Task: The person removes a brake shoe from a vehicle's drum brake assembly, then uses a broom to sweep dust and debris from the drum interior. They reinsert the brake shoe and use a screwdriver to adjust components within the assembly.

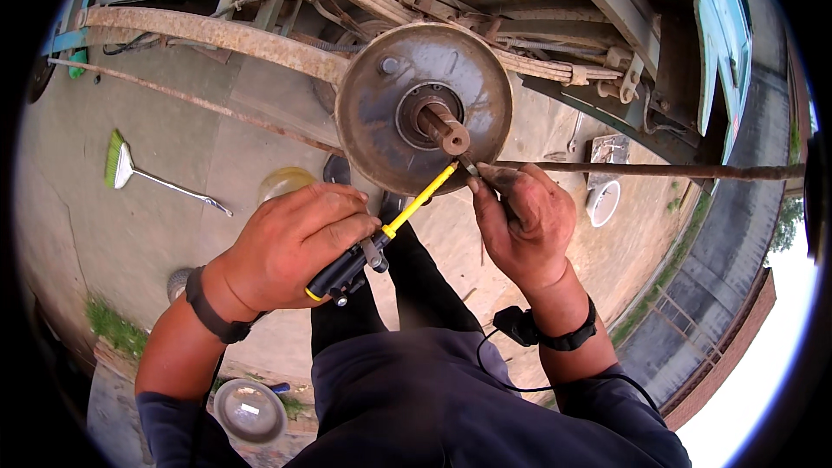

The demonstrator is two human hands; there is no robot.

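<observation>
A rusty round drum (373, 121) faces me, with a splined shaft (446, 130) sticking out of its hub toward me. My left hand (299, 243) is closed round a black tool (342, 270) with a long yellow stem (423, 199) and a small grey lever. The stem's tip comes up just below the shaft's end. There it meets a small dark metal piece (469, 165), pinched between the thumb and fingers of my right hand (524, 217). Whether tip and piece touch, I cannot tell. Part of the tool's black body is hidden by my left fingers.
Above, a rusty vehicle frame (217, 33) and cable bundle run beside the drum. A long bar (659, 170) extends right. On the ground lie a green-bristled broom (121, 163), a white bucket (603, 203), a tray of tools (610, 150) and a grey basin (250, 410).
</observation>
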